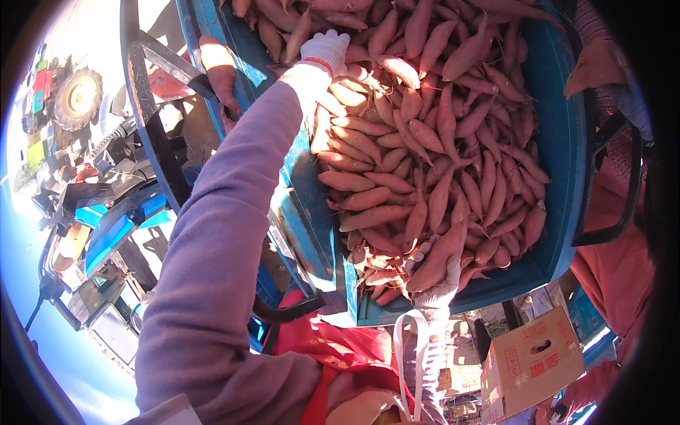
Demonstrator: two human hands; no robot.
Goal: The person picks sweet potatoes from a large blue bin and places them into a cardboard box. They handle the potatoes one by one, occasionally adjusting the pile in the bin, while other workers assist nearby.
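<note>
A blue metal cart bed (555,159) holds a deep heap of reddish sweet potatoes (425,133). My left hand (325,52), in a white knit glove with a red cuff edge, reaches over the cart's left wall to the far left part of the heap. Its fingers curl away from view, so whether they grip anything is hidden. Close to my body, my right hand (452,281), also gloved, holds a large sweet potato (438,260) over the near end of the heap. Smaller roots lie in bright sun just left of it.
One large sweet potato (218,74) rests on the cart's left ledge, beside a dark metal rail (154,117). A cardboard carton (536,361) with printing stands at lower right. Someone in red clothing (611,265) is at the right edge. Farm machinery with a big tyre (78,100) stands left.
</note>
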